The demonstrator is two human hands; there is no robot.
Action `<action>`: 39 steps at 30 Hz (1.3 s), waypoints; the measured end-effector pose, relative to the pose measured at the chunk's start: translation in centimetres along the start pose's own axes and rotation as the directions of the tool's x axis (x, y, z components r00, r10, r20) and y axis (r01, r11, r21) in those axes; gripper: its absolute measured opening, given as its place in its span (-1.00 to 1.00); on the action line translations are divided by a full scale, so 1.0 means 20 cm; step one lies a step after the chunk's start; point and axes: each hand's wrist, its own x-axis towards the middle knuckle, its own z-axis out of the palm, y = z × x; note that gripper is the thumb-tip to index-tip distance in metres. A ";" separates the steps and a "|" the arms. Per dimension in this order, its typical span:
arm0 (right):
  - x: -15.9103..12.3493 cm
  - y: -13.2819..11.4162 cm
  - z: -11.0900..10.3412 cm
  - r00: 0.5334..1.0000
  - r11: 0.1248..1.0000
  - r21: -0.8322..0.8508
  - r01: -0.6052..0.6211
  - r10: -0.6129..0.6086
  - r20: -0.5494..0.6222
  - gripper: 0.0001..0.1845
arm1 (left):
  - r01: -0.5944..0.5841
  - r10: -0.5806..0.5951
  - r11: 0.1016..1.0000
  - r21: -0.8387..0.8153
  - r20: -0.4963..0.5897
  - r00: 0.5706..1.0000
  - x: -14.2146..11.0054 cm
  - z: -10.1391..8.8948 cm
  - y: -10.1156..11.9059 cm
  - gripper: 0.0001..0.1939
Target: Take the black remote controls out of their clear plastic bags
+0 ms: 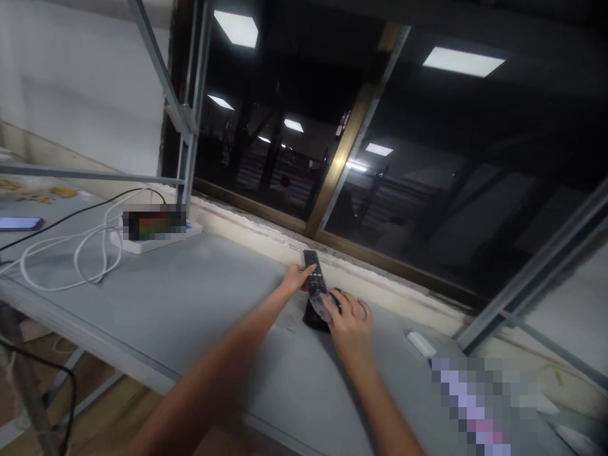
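A black remote control is held up over the grey table, tilted, its buttons facing me. My left hand grips its left side, thumb on the button face. At the lower end, my right hand pinches a clear plastic wrap that lies around that part of the remote. Whether the right fingers also touch the remote itself is hidden. Just behind and under the hands sits a dark object, mostly covered, of a kind I cannot make out.
On the grey table, a white power strip with looping white cables stands at left, near a phone. A small white object lies at right. Metal frame posts and a window ledge bound the back.
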 end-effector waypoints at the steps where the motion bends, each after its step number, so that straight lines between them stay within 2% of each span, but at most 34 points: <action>1: 0.01 0.00 -0.01 1.000 1.000 -0.010 -0.020 0.021 0.017 -0.67 | 0.001 -0.001 1.000 0.002 0.029 1.000 0.00 0.01 0.00 -0.55; 4: 0.02 0.00 -0.02 0.997 0.998 -0.021 -0.056 0.057 0.055 -0.62 | -0.008 0.004 1.000 0.027 0.125 0.992 -0.01 0.01 0.02 -0.57; 9: 0.01 0.02 0.00 0.998 0.999 -0.013 -0.040 0.041 0.051 -0.66 | -0.007 0.006 1.000 0.010 0.107 0.994 -0.02 0.01 0.05 -0.65; 15: 0.01 0.01 0.00 0.999 0.999 -0.017 -0.032 0.032 -0.002 -0.64 | -0.092 0.086 0.996 0.024 0.172 0.981 -0.04 0.02 0.04 -0.58; 17: 0.00 0.01 0.00 0.998 0.999 -0.010 -0.031 0.030 -0.046 -0.64 | -0.122 0.116 0.992 0.038 0.136 0.984 -0.04 0.03 0.05 -0.58; 19: 0.00 0.02 0.00 0.996 1.000 -0.009 -0.020 0.020 -0.088 -0.64 | -0.098 0.095 0.995 0.025 0.100 0.990 -0.05 0.03 0.06 -0.61; 23: -0.01 0.03 0.00 0.988 1.000 -0.024 -0.019 0.015 -0.154 -0.65 | 0.089 -0.082 0.988 -0.124 0.064 0.995 -0.09 0.02 0.12 -0.68; 26: 0.00 0.03 -0.01 0.983 0.999 -0.033 -0.022 0.015 -0.183 -0.67 | 0.145 -0.139 0.969 -0.201 0.043 0.989 -0.12 0.00 0.15 -0.73; 35: -0.02 0.04 0.02 0.983 1.000 0.005 -0.031 0.031 -0.181 -0.65 | 0.081 -0.095 0.986 -0.148 -0.090 0.991 -0.07 -0.02 0.10 -0.79; 37: -0.02 0.04 0.01 0.978 1.000 0.010 -0.029 0.030 -0.207 -0.63 | 0.049 -0.068 0.991 -0.127 -0.145 0.987 -0.04 -0.03 0.08 -0.79; 39: -0.02 0.04 0.00 0.971 0.999 0.027 -0.035 0.041 -0.234 -0.63 | -0.003 -0.013 0.998 -0.064 -0.247 0.969 -0.01 -0.07 0.05 -0.76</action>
